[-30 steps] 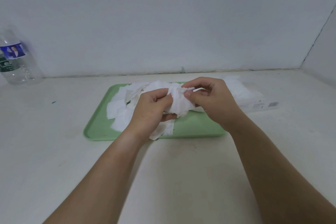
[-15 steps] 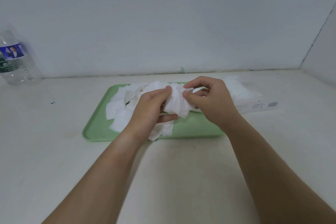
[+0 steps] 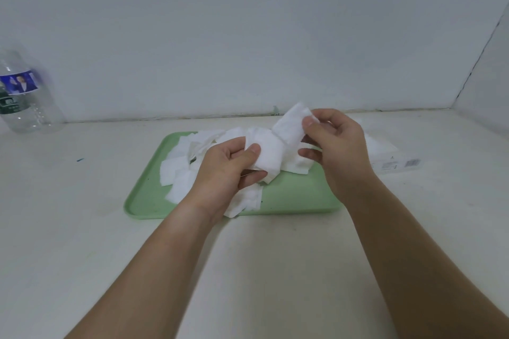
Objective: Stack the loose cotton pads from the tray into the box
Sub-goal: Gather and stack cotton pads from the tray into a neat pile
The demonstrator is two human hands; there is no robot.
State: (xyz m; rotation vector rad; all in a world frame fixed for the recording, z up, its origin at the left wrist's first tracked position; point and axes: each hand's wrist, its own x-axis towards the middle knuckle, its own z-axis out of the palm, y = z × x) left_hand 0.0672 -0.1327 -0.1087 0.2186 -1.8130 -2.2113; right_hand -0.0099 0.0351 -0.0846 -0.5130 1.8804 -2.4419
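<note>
Over the tray point(image 3: 289, 198), the right hand point(image 3: 338, 151) pinches one pad point(image 3: 292, 126) above the bunch point(image 3: 267, 157) gripped by the left hand point(image 3: 228, 170); the box point(image 3: 394, 165) lies just right, nearer the right hand.

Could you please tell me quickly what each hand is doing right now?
Left hand: closed, gripping a bunch of cotton pads over the tray.
Right hand: closed, pinching one raised pad between thumb and fingers.
</note>
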